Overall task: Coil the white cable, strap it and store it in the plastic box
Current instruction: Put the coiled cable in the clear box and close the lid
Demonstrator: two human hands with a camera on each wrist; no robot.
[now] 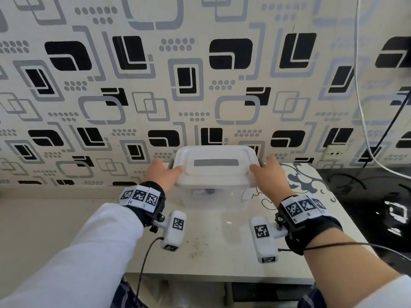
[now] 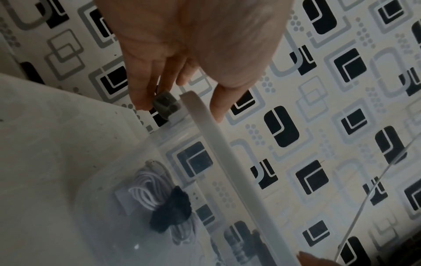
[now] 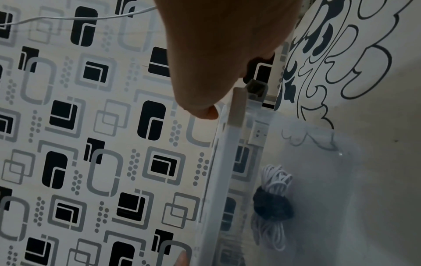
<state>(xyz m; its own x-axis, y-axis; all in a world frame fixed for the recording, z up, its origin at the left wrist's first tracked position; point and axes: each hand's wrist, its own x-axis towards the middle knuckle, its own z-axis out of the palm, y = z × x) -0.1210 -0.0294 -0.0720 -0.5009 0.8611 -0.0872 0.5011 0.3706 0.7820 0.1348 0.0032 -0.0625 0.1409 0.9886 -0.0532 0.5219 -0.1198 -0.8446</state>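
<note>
1. The desk (image 1: 222,236) carries the plastic box (image 1: 211,196), set at its far edge against the patterned wall (image 1: 133,85).
2. The lid (image 1: 213,165) sits on the box; this looks like the closing step, and the next move probably calls for pressing it down and snapping the side clips.
3. The left hand (image 1: 163,172) and right hand (image 1: 268,172) grip the lid's two ends, thumbs on top.
4. The coiled white cable (image 2: 148,189), bound by a black strap (image 2: 173,210), lies inside the box.
</note>
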